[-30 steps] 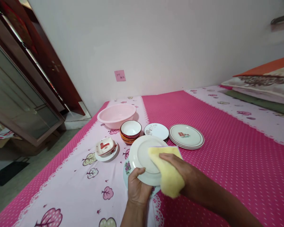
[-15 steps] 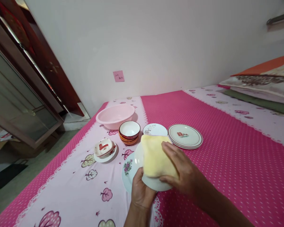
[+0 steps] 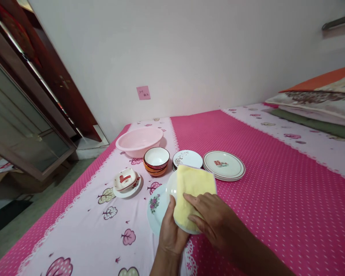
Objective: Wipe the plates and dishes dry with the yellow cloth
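My left hand [image 3: 172,234] grips a white plate [image 3: 171,186] from below, thumb on its near left rim. Over most of that plate lies a yellow cloth [image 3: 194,182], pressed flat by the fingers of my right hand [image 3: 211,214]. The cloth hides the plate's middle and right side. Beneath the held plate, a pale plate with a purple flower print [image 3: 154,209] rests on the bedspread. Just beyond the cloth sits a stack of plates with a floral top one [image 3: 186,158]. To its right is a stack of red-rimmed plates [image 3: 224,165].
Stacked orange bowls [image 3: 156,163] stand left of the floral plates, with a pink basin [image 3: 139,141] behind them. A squarish dish [image 3: 125,179] sits on a small plate [image 3: 129,193] at left. Folded bedding [image 3: 319,101] lies far right; a wall [image 3: 189,57] closes the back.
My right hand and the cloth have slid toward me and slightly left across the plate. The cloth now hangs over the plate's near edge. My left hand keeps its hold.
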### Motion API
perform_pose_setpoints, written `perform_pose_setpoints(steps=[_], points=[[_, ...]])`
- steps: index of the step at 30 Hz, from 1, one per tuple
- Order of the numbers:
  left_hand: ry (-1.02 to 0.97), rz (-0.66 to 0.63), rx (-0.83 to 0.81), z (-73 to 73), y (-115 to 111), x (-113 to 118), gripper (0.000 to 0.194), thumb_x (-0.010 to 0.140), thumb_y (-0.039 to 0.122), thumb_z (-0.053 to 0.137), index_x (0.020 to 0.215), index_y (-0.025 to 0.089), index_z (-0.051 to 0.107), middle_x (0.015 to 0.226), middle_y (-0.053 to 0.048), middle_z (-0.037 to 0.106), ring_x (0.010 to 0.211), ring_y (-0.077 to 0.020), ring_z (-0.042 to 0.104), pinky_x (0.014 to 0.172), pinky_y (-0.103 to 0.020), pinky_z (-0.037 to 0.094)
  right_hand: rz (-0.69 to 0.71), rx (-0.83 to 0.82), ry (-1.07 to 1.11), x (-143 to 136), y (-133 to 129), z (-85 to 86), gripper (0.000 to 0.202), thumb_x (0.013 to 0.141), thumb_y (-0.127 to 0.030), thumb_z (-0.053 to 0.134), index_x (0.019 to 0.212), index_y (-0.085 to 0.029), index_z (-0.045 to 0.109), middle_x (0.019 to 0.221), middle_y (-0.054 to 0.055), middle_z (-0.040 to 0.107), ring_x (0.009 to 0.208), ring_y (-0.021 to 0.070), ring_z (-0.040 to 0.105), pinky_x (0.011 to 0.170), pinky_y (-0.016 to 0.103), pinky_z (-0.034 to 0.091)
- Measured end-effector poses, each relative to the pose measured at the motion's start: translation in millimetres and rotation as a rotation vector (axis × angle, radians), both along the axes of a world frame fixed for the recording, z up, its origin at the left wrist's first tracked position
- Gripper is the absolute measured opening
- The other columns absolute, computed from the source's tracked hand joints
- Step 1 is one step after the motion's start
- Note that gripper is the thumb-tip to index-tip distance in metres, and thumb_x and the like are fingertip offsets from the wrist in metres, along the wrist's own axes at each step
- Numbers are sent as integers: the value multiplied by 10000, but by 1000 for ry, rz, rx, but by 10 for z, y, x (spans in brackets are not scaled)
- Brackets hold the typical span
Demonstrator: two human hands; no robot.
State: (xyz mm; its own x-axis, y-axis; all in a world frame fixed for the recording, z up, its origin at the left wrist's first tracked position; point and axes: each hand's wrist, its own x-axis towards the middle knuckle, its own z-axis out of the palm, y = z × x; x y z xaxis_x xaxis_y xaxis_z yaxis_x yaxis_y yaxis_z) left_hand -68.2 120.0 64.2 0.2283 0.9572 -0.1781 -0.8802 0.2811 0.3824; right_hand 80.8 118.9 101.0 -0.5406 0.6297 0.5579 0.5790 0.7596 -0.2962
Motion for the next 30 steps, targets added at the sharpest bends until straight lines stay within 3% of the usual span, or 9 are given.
perform_pose_setpoints(steps=[3,5,7,9,14,17,21,25,30], points=[[22,-19,29,-18,-16,83,506,1037,482,443,1227,123,743,1228,-146,763,1345,-283,597,1167,-400,449,-17,86,-24,-17,46,-15,459,993,-322,573,1426,-172,573,1351,193,637,1217,353,606,956,528,535],[46,-41,40,-52,-26,135,495,1035,486,446,1307,162,702,1286,-123,741,1361,-264,584,1167,-381,452,-20,132,-52,-38,91,-73,519,982,-323,572,1477,-174,529,1540,189,511,1418,392,453,1108,613,418],[77,-61,44,-84,-39,172,486,1023,477,479,1371,190,658,1313,-118,728,1367,-261,579,1171,-389,451,-11,154,-81,-37,158,-143,566,990,-316,550,1532,-177,461,1595,169,462,1494,393,361,1186,666,300],[92,-71,53,-105,-54,185,495,1009,466,514,1395,182,638,1326,-133,721,1374,-280,573,1179,-425,442,-2,162,-60,3,241,-194,602,1013,-351,522,1576,-186,389,1609,168,445,1514,374,343,1215,663,262],[80,-86,71,-91,-56,125,505,997,487,525,1355,159,666,1355,-150,706,1425,-321,516,1216,-503,375,-96,30,108,219,425,-224,781,989,-351,568,1645,-208,170,1664,182,326,1537,326,317,1209,554,374],[43,-81,49,-76,-16,61,568,990,568,486,1339,163,676,1368,-146,700,1459,-317,473,1239,-502,335,-195,-81,121,314,470,-250,806,965,-333,610,1634,-234,171,1650,180,345,1529,328,332,1207,577,377],[9,-15,42,-93,41,-7,647,977,644,448,1392,185,638,1409,-136,674,1481,-304,445,1255,-487,306,-187,-136,77,307,460,-324,754,978,-337,596,1614,-215,211,1643,203,350,1524,338,338,1205,592,376],[9,54,56,-122,77,-54,705,958,693,448,1433,197,606,1402,-139,679,1471,-306,459,1253,-485,310,-152,-126,86,181,394,-404,744,959,-271,593,1604,-212,226,1635,203,357,1522,342,340,1201,603,381],[-43,134,76,-122,117,-113,693,951,718,432,1335,203,692,1320,-134,731,1398,-313,546,1236,-476,343,-120,-107,223,-85,199,-505,879,818,-115,608,1603,-178,216,1641,191,335,1535,333,307,1224,582,361]])
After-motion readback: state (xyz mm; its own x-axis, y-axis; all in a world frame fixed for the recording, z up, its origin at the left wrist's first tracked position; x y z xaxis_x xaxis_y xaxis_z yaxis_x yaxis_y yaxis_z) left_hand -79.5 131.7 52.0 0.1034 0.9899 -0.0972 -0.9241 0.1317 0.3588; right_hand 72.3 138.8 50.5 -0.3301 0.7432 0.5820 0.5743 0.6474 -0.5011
